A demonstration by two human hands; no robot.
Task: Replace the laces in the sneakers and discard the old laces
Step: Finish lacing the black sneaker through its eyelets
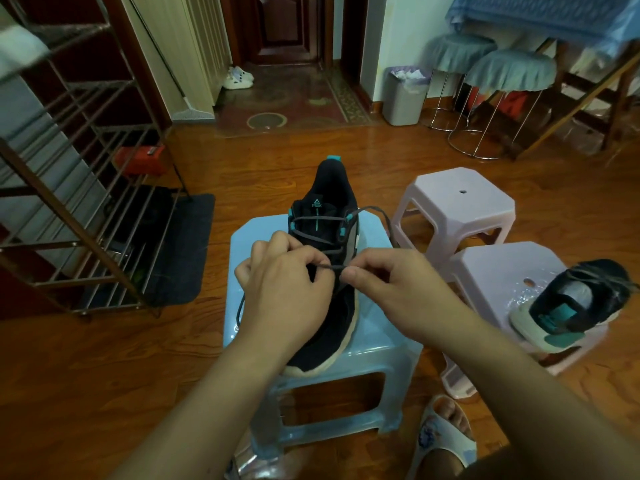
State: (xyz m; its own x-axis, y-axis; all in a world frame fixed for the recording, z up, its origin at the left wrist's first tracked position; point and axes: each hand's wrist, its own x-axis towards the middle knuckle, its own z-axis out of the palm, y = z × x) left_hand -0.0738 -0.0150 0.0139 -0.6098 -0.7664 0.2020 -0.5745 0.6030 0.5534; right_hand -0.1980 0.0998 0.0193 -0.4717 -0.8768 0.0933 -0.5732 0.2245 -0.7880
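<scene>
Wooden floor point(104, 358), hallway beyond. Black sneaker point(329, 323) sits toe-toward-camera on blue stool point(377, 344); second sneaker point(571, 306) lies on a pink stool point(491, 271) at right. Left hand point(287, 282) and right hand point(391, 285), each grip closed in a pinch on the dark lace point(332, 268) over the mid eyelets. Lace looks thin, limp, light; judged best held near its stiff tip for threading.
</scene>
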